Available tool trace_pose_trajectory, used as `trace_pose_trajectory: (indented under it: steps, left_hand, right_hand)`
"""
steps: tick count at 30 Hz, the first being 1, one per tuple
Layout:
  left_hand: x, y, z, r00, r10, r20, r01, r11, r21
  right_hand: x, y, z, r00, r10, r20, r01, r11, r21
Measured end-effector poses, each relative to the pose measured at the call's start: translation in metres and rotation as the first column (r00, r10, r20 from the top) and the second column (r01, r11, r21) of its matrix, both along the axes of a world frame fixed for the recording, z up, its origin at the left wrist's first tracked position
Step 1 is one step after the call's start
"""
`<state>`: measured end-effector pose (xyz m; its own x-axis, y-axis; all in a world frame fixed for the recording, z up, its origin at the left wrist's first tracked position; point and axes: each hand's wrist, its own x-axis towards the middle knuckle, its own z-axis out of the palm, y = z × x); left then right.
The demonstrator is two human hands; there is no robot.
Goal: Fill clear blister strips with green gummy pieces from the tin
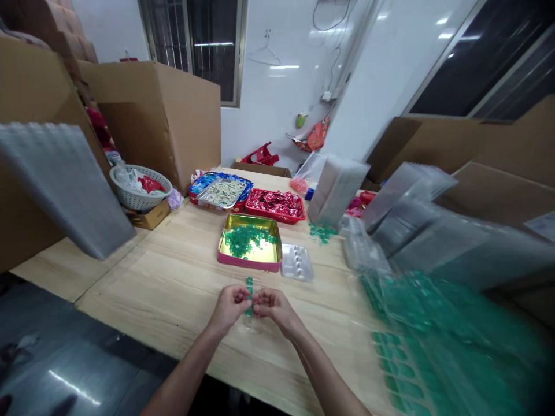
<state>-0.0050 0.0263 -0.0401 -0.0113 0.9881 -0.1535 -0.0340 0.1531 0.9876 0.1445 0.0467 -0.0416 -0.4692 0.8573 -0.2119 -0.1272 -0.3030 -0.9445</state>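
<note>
Left fingers (pixel 236 300) and right fingers (pixel 266 303) pinch my green strip (pixel 250 287), near worktop's (pixel 173 300) front edge, below gold-lined tin (pixel 272 265).

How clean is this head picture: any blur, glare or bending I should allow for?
Head view: clear plastic stack at left smeared; green sheets at lower right blurred; light streaks glare on wall and floor; box edges lean outward, wide-angle style; left hand and right hand readable, fine finger detail soft.
</note>
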Motion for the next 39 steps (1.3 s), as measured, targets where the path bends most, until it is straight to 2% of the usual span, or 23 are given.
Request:
trace_pose_trajectory:
  steps: [3, 6, 10, 13, 16, 20, 23, 26, 28, 31, 33, 39]
  left_hand:
    - [-0.004, -0.009, -0.008, 0.995, -0.094, -0.043, 0.091, 0.994, -0.063]
    - [-0.003, -0.017, -0.013, 0.961, -0.127, -0.247, 0.119, 0.992, -0.046]
    - [0.003, -0.025, -0.016, 0.805, -0.072, -0.589, 0.087, 0.996, -0.002]
    - [0.006, -0.030, -0.017, 0.712, -0.032, -0.701, 0.055, 0.998, 0.011]
    - [0.006, -0.033, -0.018, 0.669, -0.014, -0.743, 0.041, 0.999, 0.018]
    - [0.003, -0.035, -0.019, 0.677, -0.072, -0.732, 0.079, 0.997, -0.026]
    - [0.000, -0.035, -0.020, 0.678, -0.067, -0.732, 0.096, 0.995, -0.002]
    - [-0.002, -0.035, -0.023, 0.720, -0.048, -0.692, 0.077, 0.997, 0.011]
    - [-0.003, -0.034, -0.026, 0.772, -0.051, -0.634, 0.072, 0.997, 0.007]
    - [-0.004, -0.034, -0.030, 0.822, -0.057, -0.567, 0.076, 0.997, 0.009]
    - [-0.004, -0.034, -0.034, 0.828, -0.053, -0.559, 0.077, 0.997, 0.020]
    - [-0.004, -0.033, -0.039, 0.807, -0.049, -0.589, 0.090, 0.995, 0.040]
  right_hand:
    - [0.000, -0.009, -0.012, 0.996, -0.013, 0.087, 0.007, 0.998, 0.061]
    - [0.000, -0.016, -0.022, 0.968, -0.025, 0.251, -0.019, 0.985, 0.171]
    - [-0.002, -0.023, -0.026, 0.864, -0.145, 0.482, -0.038, 0.936, 0.349]
    - [-0.005, -0.026, -0.025, 0.794, -0.229, 0.562, -0.046, 0.901, 0.432]
    - [-0.009, -0.029, -0.023, 0.761, -0.260, 0.594, -0.080, 0.872, 0.483]
    - [-0.011, -0.035, -0.025, 0.711, -0.290, 0.641, -0.150, 0.828, 0.541]
    - [-0.009, -0.035, -0.025, 0.693, -0.276, 0.666, -0.205, 0.810, 0.550]
    - [-0.007, -0.018, -0.020, 0.716, -0.296, 0.632, -0.184, 0.793, 0.581]
    - [-0.009, 0.003, -0.014, 0.721, -0.365, 0.590, -0.157, 0.743, 0.651]
    - [-0.019, 0.035, -0.009, 0.663, -0.428, 0.615, -0.239, 0.657, 0.715]
    - [-0.027, 0.050, -0.011, 0.614, -0.434, 0.659, -0.308, 0.637, 0.707]
    - [-0.036, 0.051, -0.025, 0.559, -0.406, 0.723, -0.421, 0.612, 0.670]
